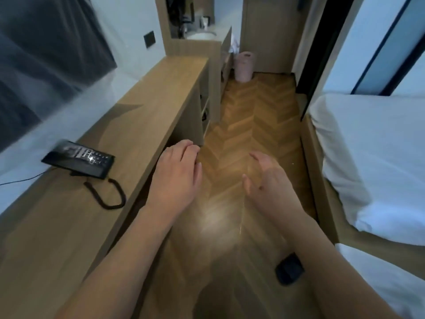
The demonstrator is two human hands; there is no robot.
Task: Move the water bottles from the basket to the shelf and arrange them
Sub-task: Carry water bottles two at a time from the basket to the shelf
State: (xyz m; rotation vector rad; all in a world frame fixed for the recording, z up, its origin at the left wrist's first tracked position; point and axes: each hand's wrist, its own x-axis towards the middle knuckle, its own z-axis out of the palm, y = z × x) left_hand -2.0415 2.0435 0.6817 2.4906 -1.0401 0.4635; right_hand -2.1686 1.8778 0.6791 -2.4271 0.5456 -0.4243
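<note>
My left hand is stretched out over the floor beside the desk edge, palm down, fingers loosely together, holding nothing. To its right my right hand hovers with its fingers spread and nothing in it. A pink basket stands on the floor far ahead, near the door. No water bottles show at this distance. Open shelf compartments sit in the end of the wooden unit on the left.
A long wooden desk runs along the left, with a black telephone and its coiled cord on it. A white bed fills the right side. A herringbone floor aisle runs ahead between them. A dark object lies on the floor near my right arm.
</note>
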